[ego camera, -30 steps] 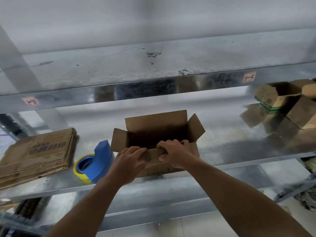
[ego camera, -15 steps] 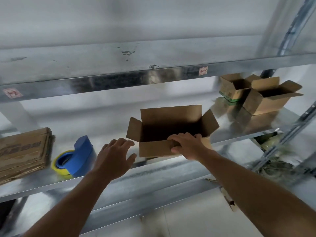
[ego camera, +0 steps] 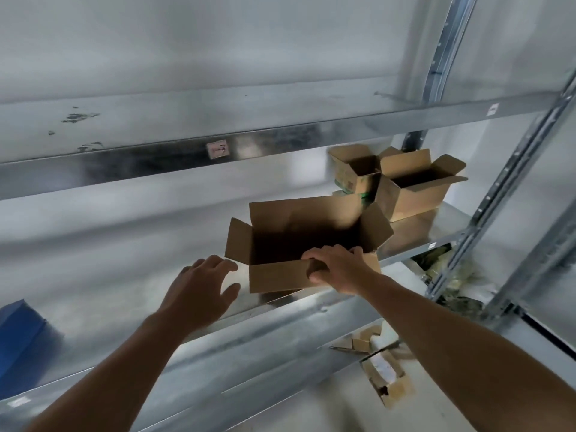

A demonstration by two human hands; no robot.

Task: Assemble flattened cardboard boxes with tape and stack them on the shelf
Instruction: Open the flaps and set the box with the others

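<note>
1. The cardboard box (ego camera: 280, 277) is open-topped at the front edge of the metal shelf (ego camera: 109, 275). We cannot tell whether it rests there or is slightly lifted.
2. Our right hand (ego camera: 339, 269) holds it: the fingers (ego camera: 321, 254) hook over the near wall into the box, and the thumb presses that wall from outside.
3. Our left hand (ego camera: 199, 294) hovers just left of the box with its fingers spread wide. It holds nothing and is clear of the left flap.
4. We grip with one hand only, on the right part of the wall. A push from there could swing the box askew.
5. The shelf lip lies just below our right fingers, so a pull toward us could tip the box off.
6. Beyond our right fingers, farther back, stand two assembled boxes (ego camera: 411, 194). Our box's right flap is near them and could snag or shove them.
7. The pinch could crease the thin wall.
8. A second ago both hands gripped the near wall. Half a second ago the left hand was already off, as it is now.
9. The box is farther right, closer to the two boxes.
10. The flattened stack and yellow tape have left the view. Only the blue dispenser (ego camera: 18, 335) shows, well left of our left fingers.
</note>
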